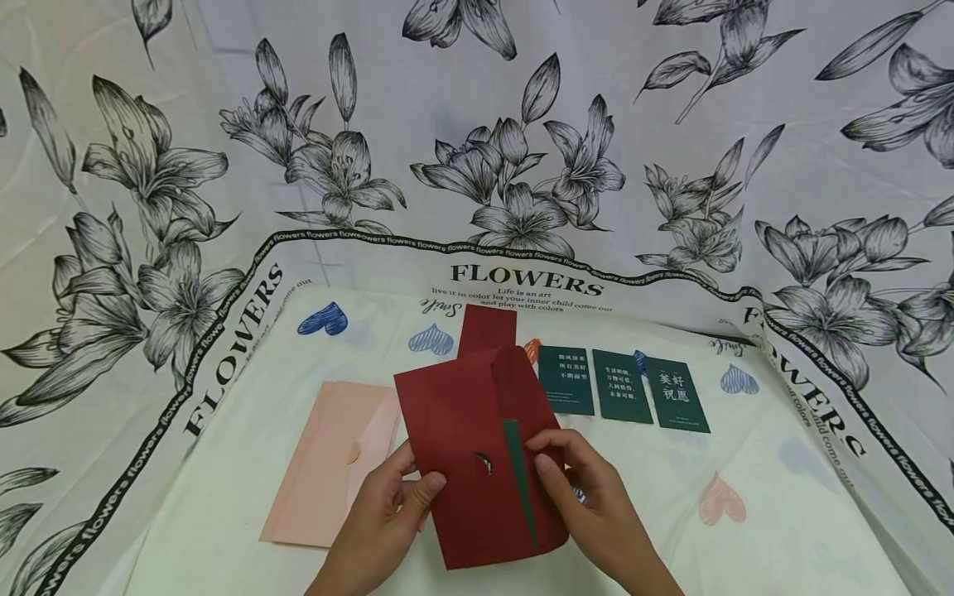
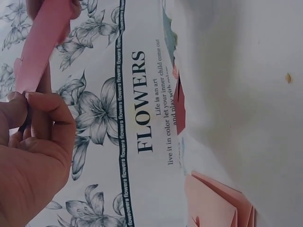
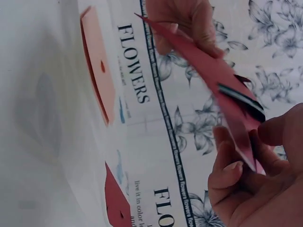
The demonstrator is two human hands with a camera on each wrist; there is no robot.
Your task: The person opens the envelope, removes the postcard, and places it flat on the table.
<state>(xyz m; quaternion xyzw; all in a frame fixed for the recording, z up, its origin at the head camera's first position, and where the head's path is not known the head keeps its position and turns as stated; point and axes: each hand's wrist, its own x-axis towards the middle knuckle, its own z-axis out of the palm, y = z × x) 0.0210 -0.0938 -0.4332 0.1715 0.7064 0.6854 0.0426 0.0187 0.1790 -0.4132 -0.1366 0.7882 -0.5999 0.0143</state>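
Note:
Both hands hold a red envelope (image 1: 455, 414) up over the table, its flap side toward the head camera. A dark green card (image 1: 519, 472) shows as a narrow strip in the envelope's opening; the rest of it is hidden inside. My left hand (image 1: 383, 505) pinches the envelope's left edge, thumb in front and fingers behind. On the other side, my right hand (image 1: 589, 497) grips the flap edge between thumb and fingers, beside the green strip. In the right wrist view the envelope (image 3: 203, 66) appears nearly edge-on, bowed slightly.
Pink envelopes (image 1: 316, 472) lie stacked at the left. Another red envelope (image 1: 488, 327) lies behind the held one, partly covered by it. Three dark green cards (image 1: 623, 387) with white writing lie in a row at the right. A flower-printed cloth (image 1: 514, 174) hangs behind.

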